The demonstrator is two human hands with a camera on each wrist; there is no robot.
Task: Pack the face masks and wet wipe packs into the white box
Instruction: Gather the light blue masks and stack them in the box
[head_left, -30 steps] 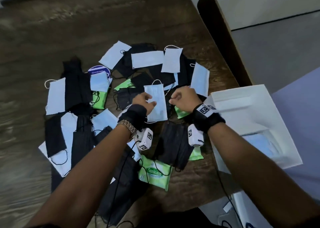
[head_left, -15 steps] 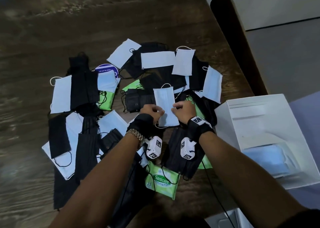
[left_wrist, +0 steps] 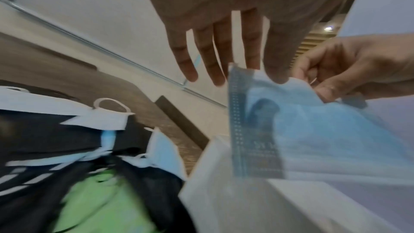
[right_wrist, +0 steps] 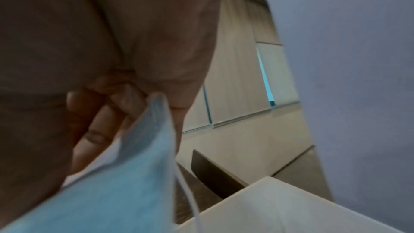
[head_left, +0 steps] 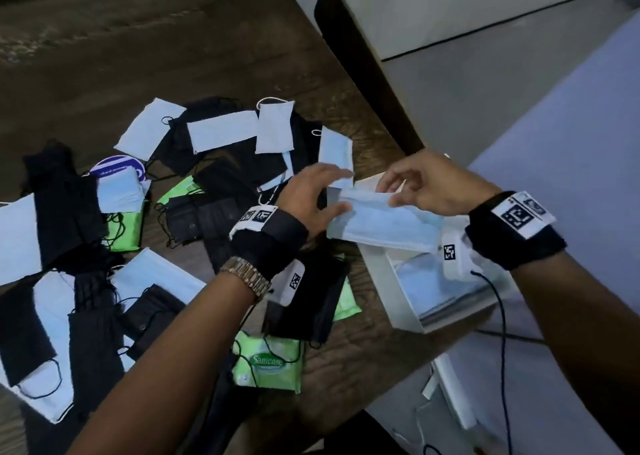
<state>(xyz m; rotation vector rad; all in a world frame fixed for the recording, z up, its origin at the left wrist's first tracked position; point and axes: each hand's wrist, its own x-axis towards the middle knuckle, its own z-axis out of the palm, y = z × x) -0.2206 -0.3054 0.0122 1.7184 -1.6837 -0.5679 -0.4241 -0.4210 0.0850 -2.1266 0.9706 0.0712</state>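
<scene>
Now, a blue mask (head_left: pixel 384 226) over the box (head_left: pixel 403 298).
Right hand (head_left: pixel 433 188) fingers (head_left: pixel 401 198) pinch one end; left hand (head_left: pixel 308 195) fingers (head_left: pixel 325 172) spread straight, thumb touching the other end.

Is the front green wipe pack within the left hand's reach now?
Probably yes: the wipe pack lies uncovered beside that forearm, only a black ear loop across it; the left hand must leave the blue mask.

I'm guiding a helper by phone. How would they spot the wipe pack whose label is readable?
Start at the wooden table strewn with masks. At the pile's near edge, beside the left forearm, lies a green wipe pack. Unlike the other green packs, half buried under masks, it shows its Sanicare label.
</scene>
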